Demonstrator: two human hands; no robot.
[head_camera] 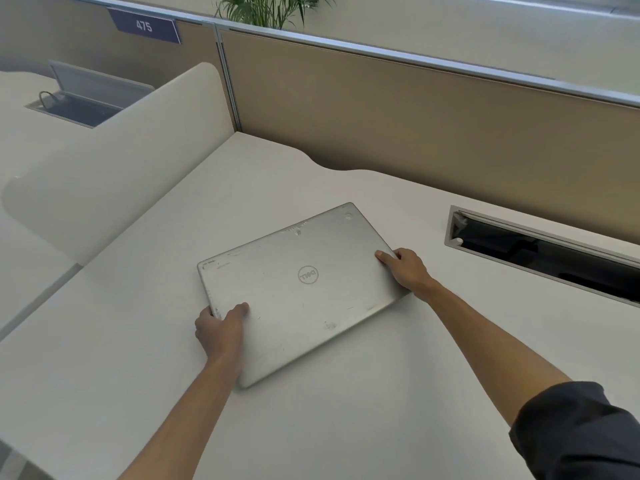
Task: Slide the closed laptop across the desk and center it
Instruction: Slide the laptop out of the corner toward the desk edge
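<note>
The desk (pixel 311 427) is plain off-white, with no pattern. The closed laptop (pixel 298 292) is matte silver, flecked with small dark scuffs along its edges, and bears a round grey logo (pixel 308 275) mid-lid. The cable slot (pixel 543 254) near the desk's far right edge is black inside a pale grey frame. The partition (pixel 415 116) behind is tan with a silver rail. The sign (pixel 143 26) is dark blue with white digits. The sleeve (pixel 581 434) is dark navy. The plant (pixel 266 8) is green.

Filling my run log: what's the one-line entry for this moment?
laptop: closed, flat, skewed | left hand: grips left edge | right hand: grips right edge | desk
</note>
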